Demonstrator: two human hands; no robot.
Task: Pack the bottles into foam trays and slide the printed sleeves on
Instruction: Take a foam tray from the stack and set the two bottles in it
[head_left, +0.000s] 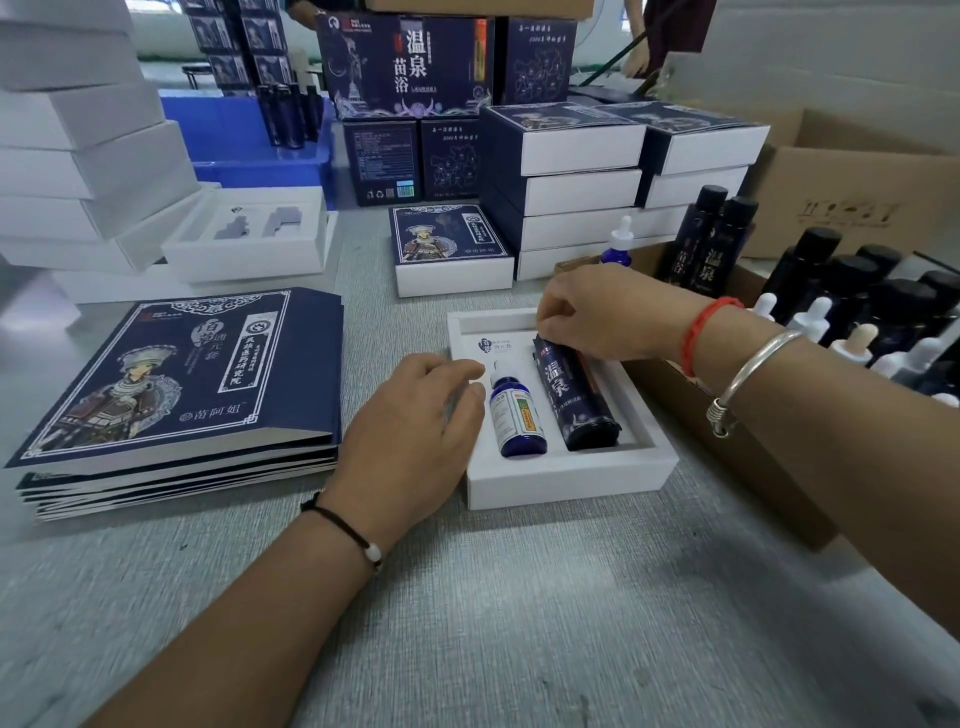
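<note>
A white foam tray lies on the grey table in front of me. In its left slot lies a small blue dropper bottle. A tall dark bottle lies in the right slot, its top end under my right hand, whose curled fingers grip that end. My left hand rests on the tray's left edge, fingers relaxed, fingertips beside the dropper bottle's neck. A stack of flat printed sleeves lies to the left.
Sleeved white boxes stack behind the tray, one more in front of them. An empty tray sits far left by plain white boxes. A cardboard box of bottles stands at right. A blue bin sits behind.
</note>
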